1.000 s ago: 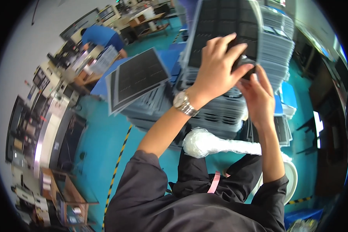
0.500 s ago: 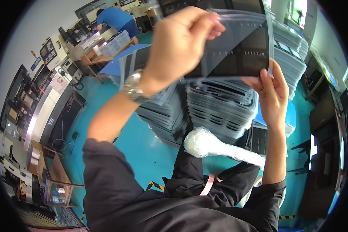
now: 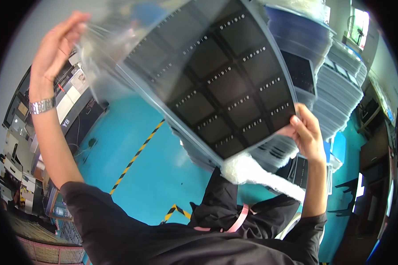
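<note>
Head view: far left, pale machinery (image 3: pixel 20 157) along the grey wall, bent by the lens; a pink basket (image 3: pixel 51 254) low in the corner; next the left hand (image 3: pixel 55 51), raised high and well out from the body, a metal wristwatch (image 3: pixel 43 106) below it; its fingertips look pinched on the corner of a clear film (image 3: pixel 104 77), which is blurred and runs across to the panel's left side; beneath the film, turquoise floor (image 3: pixel 150 185) with a slanting strip of yellow-and-black tape (image 3: pixel 139 151); at centre, the dark panel (image 3: pixel 225 84), held up at a tilt in front of the body, a grid of black rectangles with rows of small pale marks between; its upper-left part looks paler and hazy; under its lower corner, a thing wrapped in white plastic (image 3: pixel 247 170) lies above the lap, contact between the two impossible to tell; a pink strip (image 3: pixel 239 218) over the black trousers; just right and behind, a stack of sheets (image 3: pixel 269 152), partly hidden by the panel; the right hand (image 3: pixel 308 132) grasps the panel's lower-right corner, thumb on the near face, other fingers mostly hidden behind; beyond it, a taller stack of pale-edged sheets (image 3: pixel 340 86), near but apart from the hand; far right, a dark cabinet (image 3: pixel 376 150); above it, a bright window (image 3: pixel 360 26).
</note>
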`<state>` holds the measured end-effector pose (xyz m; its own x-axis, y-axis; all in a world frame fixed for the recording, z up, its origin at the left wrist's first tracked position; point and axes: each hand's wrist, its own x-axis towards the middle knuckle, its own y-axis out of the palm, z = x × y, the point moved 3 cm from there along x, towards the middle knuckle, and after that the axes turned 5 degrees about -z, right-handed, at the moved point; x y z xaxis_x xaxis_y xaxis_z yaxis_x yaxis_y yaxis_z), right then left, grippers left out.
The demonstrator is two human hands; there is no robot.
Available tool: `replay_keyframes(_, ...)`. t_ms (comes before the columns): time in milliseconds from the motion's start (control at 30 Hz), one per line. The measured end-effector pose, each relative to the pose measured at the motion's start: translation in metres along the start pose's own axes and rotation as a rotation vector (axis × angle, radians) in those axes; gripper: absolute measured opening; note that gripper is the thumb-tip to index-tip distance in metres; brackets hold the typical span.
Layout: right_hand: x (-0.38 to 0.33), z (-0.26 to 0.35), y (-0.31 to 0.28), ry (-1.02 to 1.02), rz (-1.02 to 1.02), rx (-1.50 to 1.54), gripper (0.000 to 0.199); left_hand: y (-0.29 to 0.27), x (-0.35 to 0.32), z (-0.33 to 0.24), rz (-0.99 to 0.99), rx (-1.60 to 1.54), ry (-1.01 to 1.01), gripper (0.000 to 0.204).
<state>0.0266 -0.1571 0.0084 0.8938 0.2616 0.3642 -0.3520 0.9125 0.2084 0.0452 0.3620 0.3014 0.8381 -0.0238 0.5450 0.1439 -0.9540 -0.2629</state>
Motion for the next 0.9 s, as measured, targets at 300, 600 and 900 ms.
replay_keyframes(300, -0.008, -0.022, -0.029, 0.037, -0.314, 0.25, 0.04, -0.206, -0.043, -0.034, -0.856, -0.023, 0.266, 0.04)
replay_keyframes(600, 0.116, -0.031, 0.044, 0.177, -0.155, -0.497, 0.046, 0.089, -0.118, -0.037, -0.01, -0.136, 0.318, 0.027)
replay_keyframes(900, 0.052, 0.023, 0.078, -0.215, -0.122, -0.555, 0.046, 0.198, -0.166, -0.004, 0.615, -0.579, -0.049, 0.03)
